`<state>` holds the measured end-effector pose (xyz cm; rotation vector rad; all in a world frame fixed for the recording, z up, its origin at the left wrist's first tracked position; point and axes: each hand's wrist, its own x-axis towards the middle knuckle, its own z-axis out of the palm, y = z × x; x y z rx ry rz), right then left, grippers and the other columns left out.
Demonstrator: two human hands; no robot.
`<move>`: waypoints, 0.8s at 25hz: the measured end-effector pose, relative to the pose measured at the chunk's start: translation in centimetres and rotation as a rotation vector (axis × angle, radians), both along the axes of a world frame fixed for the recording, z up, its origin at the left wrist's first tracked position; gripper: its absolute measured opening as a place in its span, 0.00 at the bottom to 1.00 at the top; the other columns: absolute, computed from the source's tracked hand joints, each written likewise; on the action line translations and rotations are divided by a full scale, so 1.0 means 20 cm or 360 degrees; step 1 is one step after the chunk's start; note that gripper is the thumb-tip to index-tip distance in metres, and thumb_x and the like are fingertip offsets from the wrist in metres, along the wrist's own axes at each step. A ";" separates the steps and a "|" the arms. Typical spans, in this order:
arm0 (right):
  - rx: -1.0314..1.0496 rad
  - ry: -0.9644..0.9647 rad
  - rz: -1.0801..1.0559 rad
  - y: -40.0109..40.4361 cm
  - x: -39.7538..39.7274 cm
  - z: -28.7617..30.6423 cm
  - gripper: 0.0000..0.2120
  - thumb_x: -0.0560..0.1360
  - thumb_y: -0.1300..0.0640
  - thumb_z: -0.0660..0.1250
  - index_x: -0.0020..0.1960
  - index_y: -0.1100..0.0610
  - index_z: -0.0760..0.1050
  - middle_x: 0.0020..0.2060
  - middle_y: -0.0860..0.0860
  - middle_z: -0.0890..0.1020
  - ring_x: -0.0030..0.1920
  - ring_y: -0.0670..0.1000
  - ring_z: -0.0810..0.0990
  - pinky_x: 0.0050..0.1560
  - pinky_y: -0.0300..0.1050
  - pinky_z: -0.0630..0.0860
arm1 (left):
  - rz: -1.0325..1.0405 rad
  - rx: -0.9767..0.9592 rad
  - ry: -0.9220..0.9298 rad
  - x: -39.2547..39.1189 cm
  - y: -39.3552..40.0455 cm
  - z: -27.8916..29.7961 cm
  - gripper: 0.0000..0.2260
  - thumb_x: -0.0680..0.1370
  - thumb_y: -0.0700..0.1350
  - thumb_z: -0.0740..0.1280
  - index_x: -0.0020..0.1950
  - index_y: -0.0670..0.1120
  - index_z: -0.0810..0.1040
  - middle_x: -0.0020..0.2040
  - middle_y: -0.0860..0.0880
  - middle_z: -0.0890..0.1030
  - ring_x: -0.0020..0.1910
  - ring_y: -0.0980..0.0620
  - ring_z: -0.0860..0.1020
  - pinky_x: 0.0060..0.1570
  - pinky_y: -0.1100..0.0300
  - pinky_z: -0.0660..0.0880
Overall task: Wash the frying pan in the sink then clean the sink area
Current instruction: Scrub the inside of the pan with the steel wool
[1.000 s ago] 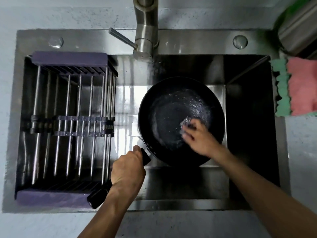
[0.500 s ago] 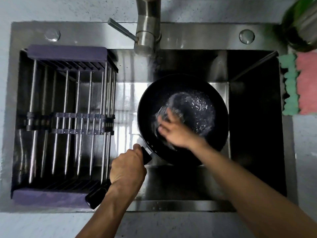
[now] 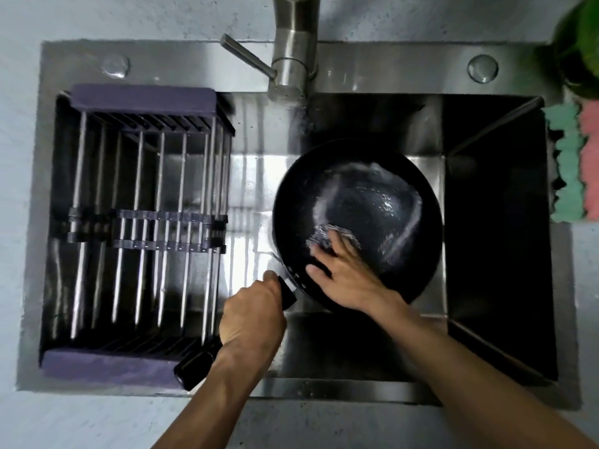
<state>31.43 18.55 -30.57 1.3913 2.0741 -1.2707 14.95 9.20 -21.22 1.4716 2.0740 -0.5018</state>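
— What was over on the left of the sink (image 3: pixel 372 64)?

— A drying rack (image 3: pixel 142 228) sat across the left part of the basin, metal rods running front to back with purple end pieces. Nothing was on it.

— And your left hand (image 3: pixel 251 322)?

— I had it wrapped tight around the black handle (image 3: pixel 197 367) of the frying pan (image 3: pixel 366 202), fingers curled fully round, the handle's end sticking out below my wrist near the rack's front corner.

— Where was the pan itself?

— In the middle of the basin, just below the tap (image 3: pixel 293 50), lying a bit tilted from what I could tell. Its dark inside was wet, with pale soapy streaks swept around it.

— Your right hand (image 3: pixel 345 270)?

— Inside the pan at its near-left side, fingers mostly straight and spread, pressing down on a steel scourer (image 3: pixel 322 234) against the pan's floor. The fingers were blurred, so I couldn't tell more about the hold.

— Anything further right?

— On the tabletop (image 3: pixel 586 286) beside the basin's right rim lay a green and pink cloth (image 3: pixel 573 163), and behind it something green (image 3: pixel 580 40), cut off by the edge.
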 end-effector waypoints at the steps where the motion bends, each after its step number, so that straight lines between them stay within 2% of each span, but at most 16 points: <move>1: -0.0028 0.0119 -0.0051 0.07 -0.04 -0.01 0.29 0.83 0.39 0.54 0.81 0.44 0.53 0.81 0.52 0.38 0.80 0.55 0.36 0.78 0.52 0.40 | -0.0017 -0.0024 -0.0007 0.00 0.00 0.00 0.13 0.74 0.38 0.65 0.57 0.47 0.69 0.48 0.46 0.81 0.47 0.45 0.81 0.37 0.56 0.70; 3: -0.0076 -0.0084 -0.0142 0.18 0.03 -0.01 0.34 0.82 0.35 0.50 0.82 0.44 0.41 0.80 0.51 0.32 0.78 0.51 0.29 0.76 0.51 0.34 | -0.0019 -0.0055 0.0002 0.00 0.00 0.00 0.14 0.74 0.38 0.64 0.58 0.46 0.69 0.49 0.46 0.81 0.49 0.44 0.81 0.38 0.56 0.70; 5: -0.0069 -0.0299 0.0056 0.06 0.13 0.00 0.38 0.80 0.32 0.47 0.80 0.45 0.32 0.78 0.50 0.29 0.76 0.50 0.25 0.75 0.49 0.31 | -0.0018 -0.0028 0.0016 -0.01 0.00 0.00 0.14 0.75 0.38 0.65 0.58 0.46 0.69 0.49 0.46 0.81 0.48 0.45 0.82 0.37 0.56 0.70; 6: -0.0127 -0.0177 0.0187 -0.04 0.09 0.00 0.38 0.80 0.32 0.47 0.81 0.46 0.33 0.78 0.49 0.29 0.76 0.50 0.25 0.74 0.47 0.30 | -0.0027 -0.0028 0.0029 -0.01 0.00 -0.01 0.13 0.75 0.38 0.65 0.58 0.46 0.69 0.49 0.47 0.82 0.48 0.45 0.82 0.37 0.56 0.70; 8: -0.0146 0.0242 0.0053 0.03 -0.01 -0.02 0.33 0.82 0.34 0.50 0.82 0.47 0.48 0.81 0.43 0.37 0.79 0.48 0.34 0.75 0.46 0.35 | -0.0034 -0.0045 0.0025 0.00 0.00 -0.02 0.13 0.74 0.38 0.65 0.58 0.47 0.68 0.49 0.46 0.81 0.48 0.44 0.81 0.37 0.56 0.70; 9: -0.0060 0.0288 -0.0092 0.17 0.00 -0.02 0.30 0.82 0.36 0.51 0.80 0.47 0.58 0.81 0.42 0.44 0.81 0.50 0.42 0.77 0.47 0.41 | -0.0018 -0.0048 0.0000 0.00 0.00 -0.02 0.14 0.74 0.38 0.64 0.58 0.47 0.69 0.49 0.46 0.81 0.49 0.44 0.81 0.38 0.56 0.69; 10: 0.0075 0.0153 -0.0231 0.26 0.04 -0.02 0.27 0.83 0.38 0.53 0.78 0.48 0.65 0.80 0.44 0.48 0.80 0.53 0.47 0.77 0.49 0.45 | 0.0004 -0.0057 -0.0014 -0.01 0.01 -0.02 0.14 0.73 0.38 0.64 0.58 0.47 0.69 0.49 0.46 0.80 0.49 0.44 0.81 0.38 0.56 0.69; 11: 0.0169 -0.0002 -0.0318 0.26 0.10 -0.01 0.25 0.83 0.39 0.54 0.76 0.48 0.68 0.81 0.48 0.48 0.80 0.55 0.48 0.77 0.50 0.45 | 0.0002 -0.0066 0.0001 -0.02 0.01 -0.02 0.15 0.73 0.38 0.65 0.58 0.47 0.68 0.50 0.46 0.80 0.49 0.44 0.81 0.38 0.56 0.69; 13: 0.0066 -0.0036 -0.0255 0.08 0.13 -0.01 0.25 0.82 0.38 0.55 0.75 0.46 0.69 0.82 0.51 0.43 0.81 0.56 0.44 0.75 0.49 0.40 | 0.0001 -0.0046 0.0028 -0.01 0.01 -0.01 0.15 0.74 0.38 0.65 0.59 0.46 0.68 0.50 0.46 0.80 0.49 0.44 0.81 0.37 0.56 0.68; 14: -0.0027 0.0106 -0.0168 -0.01 0.07 -0.02 0.25 0.82 0.37 0.55 0.75 0.44 0.68 0.82 0.50 0.40 0.81 0.55 0.42 0.75 0.50 0.39 | -0.0002 -0.0039 0.0024 0.00 0.01 -0.02 0.15 0.74 0.38 0.64 0.59 0.47 0.68 0.50 0.46 0.81 0.49 0.44 0.81 0.37 0.56 0.69; 16: -0.0123 0.0310 -0.0181 0.09 -0.03 -0.04 0.26 0.82 0.35 0.53 0.77 0.41 0.65 0.80 0.45 0.36 0.80 0.50 0.39 0.75 0.52 0.39 | 0.0002 -0.0063 0.0010 -0.01 0.01 -0.02 0.15 0.73 0.39 0.65 0.58 0.47 0.69 0.50 0.46 0.80 0.49 0.44 0.81 0.37 0.56 0.69; 18: -0.0097 -0.0053 -0.0239 0.20 0.06 -0.02 0.27 0.82 0.35 0.50 0.80 0.39 0.54 0.80 0.46 0.33 0.79 0.50 0.34 0.76 0.57 0.36 | 0.0031 -0.0062 -0.0004 -0.01 0.01 -0.02 0.16 0.73 0.40 0.66 0.58 0.47 0.69 0.50 0.46 0.80 0.49 0.44 0.81 0.37 0.56 0.69; 20: -0.0140 -0.0219 -0.0086 0.06 0.13 -0.01 0.30 0.83 0.35 0.48 0.81 0.41 0.44 0.79 0.50 0.32 0.78 0.52 0.29 0.76 0.54 0.33 | 0.0026 -0.0049 -0.0001 -0.02 0.01 -0.01 0.16 0.73 0.39 0.66 0.58 0.47 0.69 0.49 0.47 0.80 0.49 0.44 0.81 0.37 0.56 0.68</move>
